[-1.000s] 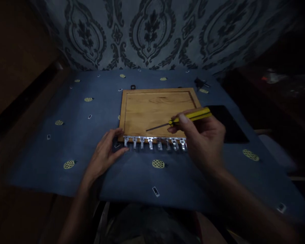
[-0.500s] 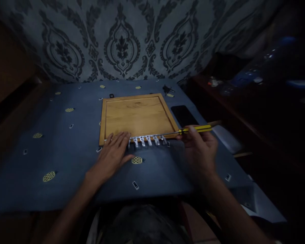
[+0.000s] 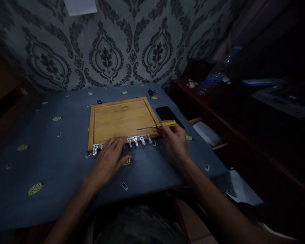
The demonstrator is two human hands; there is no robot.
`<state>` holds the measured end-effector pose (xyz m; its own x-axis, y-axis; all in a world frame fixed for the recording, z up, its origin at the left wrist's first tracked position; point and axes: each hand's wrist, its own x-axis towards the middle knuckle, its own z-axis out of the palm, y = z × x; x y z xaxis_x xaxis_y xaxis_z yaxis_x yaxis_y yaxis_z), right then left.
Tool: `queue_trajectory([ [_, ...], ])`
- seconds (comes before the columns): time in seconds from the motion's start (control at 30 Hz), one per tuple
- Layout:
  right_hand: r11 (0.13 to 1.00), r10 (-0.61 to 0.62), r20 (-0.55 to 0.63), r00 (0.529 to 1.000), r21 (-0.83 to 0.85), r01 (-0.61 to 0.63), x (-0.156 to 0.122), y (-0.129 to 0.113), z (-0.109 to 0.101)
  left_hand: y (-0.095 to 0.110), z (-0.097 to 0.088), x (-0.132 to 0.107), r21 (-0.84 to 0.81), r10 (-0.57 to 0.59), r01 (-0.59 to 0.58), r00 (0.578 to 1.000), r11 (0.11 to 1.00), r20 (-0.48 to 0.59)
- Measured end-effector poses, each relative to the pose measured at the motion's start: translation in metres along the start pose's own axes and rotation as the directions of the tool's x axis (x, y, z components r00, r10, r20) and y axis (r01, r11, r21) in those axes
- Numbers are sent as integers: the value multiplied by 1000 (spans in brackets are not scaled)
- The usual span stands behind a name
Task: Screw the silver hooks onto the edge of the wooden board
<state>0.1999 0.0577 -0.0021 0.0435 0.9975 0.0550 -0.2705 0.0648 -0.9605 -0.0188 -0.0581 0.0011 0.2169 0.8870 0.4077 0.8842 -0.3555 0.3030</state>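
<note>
A wooden board point(image 3: 122, 118) lies on a blue patterned cloth point(image 3: 40, 145). Along its near edge runs a row of several small metal brackets point(image 3: 138, 140). My left hand point(image 3: 109, 159) lies flat with fingers spread, its fingertips over the middle of the bracket row. My right hand point(image 3: 174, 139) is closed on the yellow handle of a screwdriver point(image 3: 159, 125), whose thin shaft points left over the board's near right corner.
A dark phone point(image 3: 167, 113) lies right of the board. Small dark clips point(image 3: 152, 92) sit at the cloth's far edge. To the right stand a dark shelf with a plastic bottle point(image 3: 216, 76) and papers point(image 3: 205, 132). Patterned wallpaper rises behind.
The view has swung right. My left hand moved from the board's left corner onto the bracket row. My right hand with the screwdriver lowered toward the board's near right corner.
</note>
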Motion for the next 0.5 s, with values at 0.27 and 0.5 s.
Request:
queue_trajectory([
  [0.27, 996, -36, -21, 999, -87, 34, 6, 3, -2, 27, 12, 17, -57, 23, -21, 999, 998, 38],
  [0.5, 995, -55, -31, 998, -89, 52, 5, 11, -9, 37, 31, 45, -134, 39, -30, 997, 991, 64],
])
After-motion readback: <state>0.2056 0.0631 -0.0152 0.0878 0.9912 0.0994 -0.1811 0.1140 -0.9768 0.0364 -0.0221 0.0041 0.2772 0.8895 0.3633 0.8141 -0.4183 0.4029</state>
